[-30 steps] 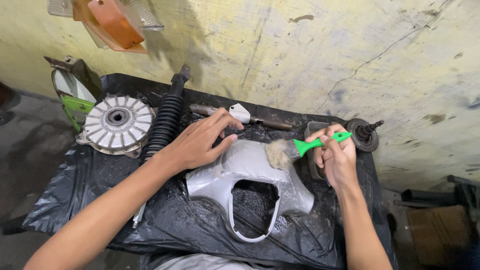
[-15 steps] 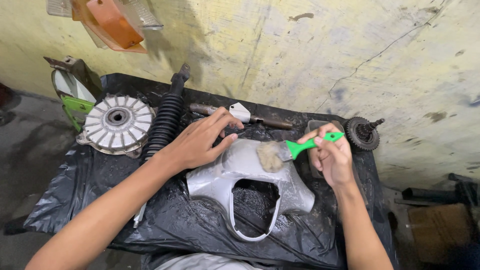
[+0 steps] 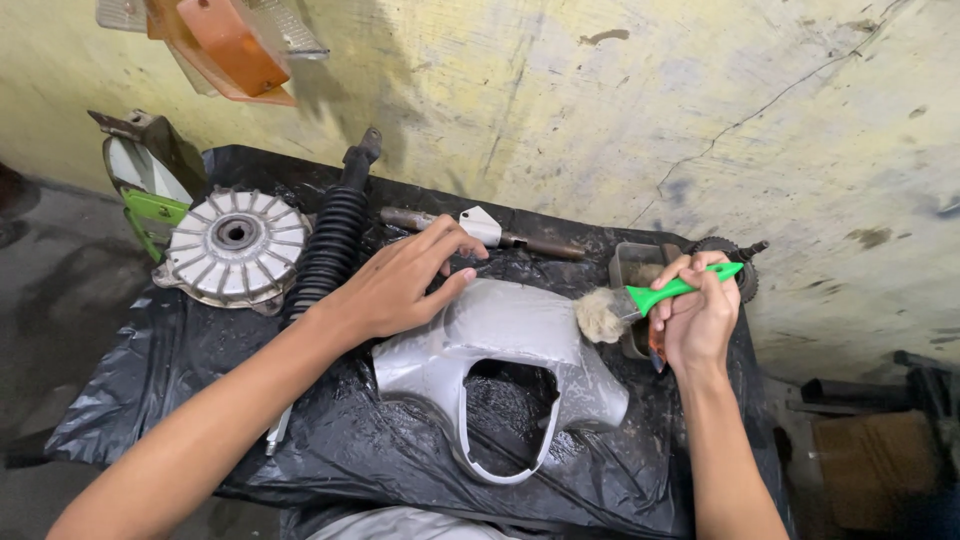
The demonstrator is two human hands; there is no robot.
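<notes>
1. The left hand (image 3: 405, 285) lies flat and open on the upper left part of a grey plastic cover (image 3: 500, 350), with the fingers spread and pressing on it; it grips nothing.
2. The right hand (image 3: 700, 315) is closed around the green handle of a brush (image 3: 640, 300). The pale bristles of the brush touch the upper right edge of the grey cover.
3. The grey cover rests in the middle of a table covered with a black plastic sheet (image 3: 200, 400). It has a curved shape with a big open cut-out towards the person.
4. Left of the left hand there is a black ribbed rubber boot (image 3: 330, 245) on a rod, and beside it a round metal hub with fins (image 3: 235, 245).
5. Behind the cover lies a thin metal rod (image 3: 540, 243) with a small white piece on it.
6. Just behind the right hand stands a small container (image 3: 632, 265), and a dark gear (image 3: 745, 275) is near it. What is inside the container I cannot tell clearly.
7. An orange lamp lens (image 3: 230, 45) hangs at the wall above.
</notes>
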